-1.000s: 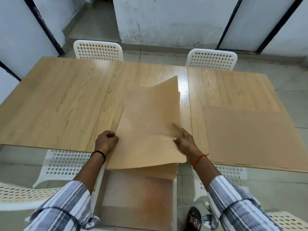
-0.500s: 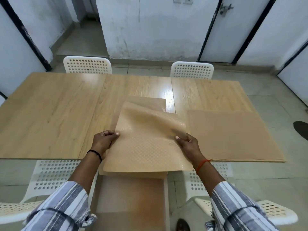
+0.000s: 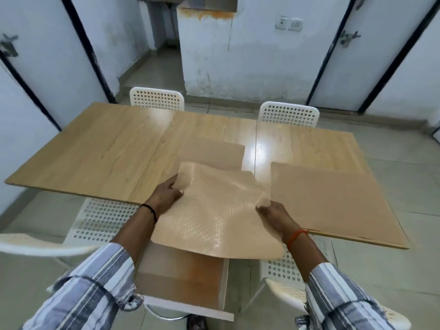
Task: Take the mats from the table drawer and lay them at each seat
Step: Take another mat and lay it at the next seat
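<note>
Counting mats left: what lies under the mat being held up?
Under the held mat, another mat lies on the table, and the open drawer shows no mats; its back is covered.

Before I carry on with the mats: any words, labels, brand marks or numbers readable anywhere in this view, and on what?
None: no readable text in the head view.
Held mat: only a raised dot pattern, no print.
Mat already laid on the right: plain.
Open drawer: no label showing.
Wall sockets: any marking is too small to read.
Door latch: no lettering visible.
</note>
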